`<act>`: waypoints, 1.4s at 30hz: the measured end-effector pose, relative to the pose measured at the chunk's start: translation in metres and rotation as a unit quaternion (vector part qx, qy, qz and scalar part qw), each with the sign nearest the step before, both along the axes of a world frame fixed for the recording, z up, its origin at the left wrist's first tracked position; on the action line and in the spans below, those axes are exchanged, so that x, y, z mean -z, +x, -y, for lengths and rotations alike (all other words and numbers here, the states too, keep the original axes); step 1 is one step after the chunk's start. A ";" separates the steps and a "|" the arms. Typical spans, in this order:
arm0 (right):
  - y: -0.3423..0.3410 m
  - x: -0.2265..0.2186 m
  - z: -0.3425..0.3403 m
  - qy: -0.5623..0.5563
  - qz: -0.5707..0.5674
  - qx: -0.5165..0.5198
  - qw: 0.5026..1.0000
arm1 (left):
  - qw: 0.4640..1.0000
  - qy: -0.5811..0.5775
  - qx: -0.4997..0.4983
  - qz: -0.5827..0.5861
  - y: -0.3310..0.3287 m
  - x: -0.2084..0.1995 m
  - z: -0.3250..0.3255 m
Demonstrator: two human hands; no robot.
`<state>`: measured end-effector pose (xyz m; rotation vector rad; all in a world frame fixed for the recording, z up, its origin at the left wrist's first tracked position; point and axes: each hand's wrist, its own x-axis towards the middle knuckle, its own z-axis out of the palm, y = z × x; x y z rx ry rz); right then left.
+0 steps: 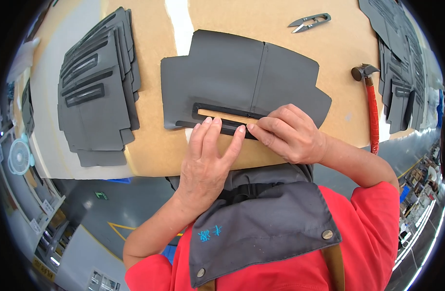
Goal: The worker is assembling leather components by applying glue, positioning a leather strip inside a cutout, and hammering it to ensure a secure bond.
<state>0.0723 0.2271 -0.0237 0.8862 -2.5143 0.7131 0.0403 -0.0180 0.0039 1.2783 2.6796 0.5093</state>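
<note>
In front of me on the table lies a flat dark grey panel [217, 68] with a seam across it and a long slot bordered in black near its close edge. My left hand [205, 165] rests with fingertips stretched and spread on a black strip [227, 130] along the slot's near side. Closed in a pinch, my right hand [295, 136] has thumb and forefinger at the strip's right part, beside the left forefinger. What lies between those right fingertips is mostly hidden.
A stack of similar grey panels [98, 116] lies on the left of the brown-topped table [159, 162]. Thread snips [310, 22] lie at the far side. A hammer with a red handle [372, 109] is at the right, beside more stacked pieces [399, 63].
</note>
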 end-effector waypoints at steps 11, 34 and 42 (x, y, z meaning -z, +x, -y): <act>0.005 0.001 -0.005 -0.047 0.064 0.047 0.996 | 0.999 -0.018 0.010 -0.041 0.000 0.001 -0.002; 0.017 -0.006 -0.011 0.008 0.038 0.019 0.999 | 0.997 -0.007 0.019 -0.073 0.011 0.010 -0.004; 0.031 0.001 -0.021 -0.005 0.077 0.052 0.996 | 0.991 -0.053 -0.008 -0.121 0.020 0.006 -0.014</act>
